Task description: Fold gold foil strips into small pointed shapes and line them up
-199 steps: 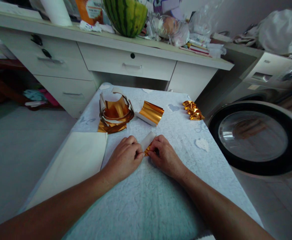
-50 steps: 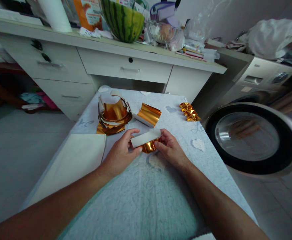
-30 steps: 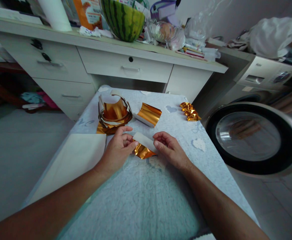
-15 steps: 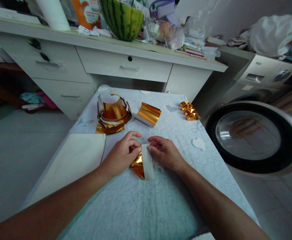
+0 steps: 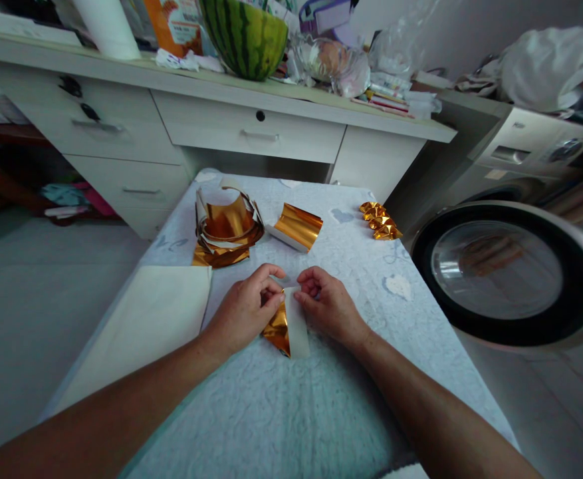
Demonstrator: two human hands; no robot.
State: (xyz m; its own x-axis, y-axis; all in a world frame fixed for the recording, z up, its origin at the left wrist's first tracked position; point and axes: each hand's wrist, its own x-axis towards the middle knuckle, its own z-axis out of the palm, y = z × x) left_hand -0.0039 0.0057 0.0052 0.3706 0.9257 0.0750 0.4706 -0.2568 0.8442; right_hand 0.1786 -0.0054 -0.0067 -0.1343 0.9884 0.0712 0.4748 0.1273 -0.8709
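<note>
- Gold foil paper (image 5: 278, 327), right of the left hand (image 5: 245, 307), is pinched by closed fingertips.
- Its white strip (image 5: 297, 326) is touched by the curled right hand (image 5: 332, 308); grip unclear.
- Misalignment could be caused by uneven tugging.

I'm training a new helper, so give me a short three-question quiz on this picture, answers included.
1. Which hand is at the gold side of the partly folded foil paper?

2. Where does the cut watermelon sit?
a) on the tablecloth
b) on the counter
c) on the floor

3. True or false: the washing machine door stands open.

Key:
1. The left hand.
2. b, on the counter.
3. True.
</note>
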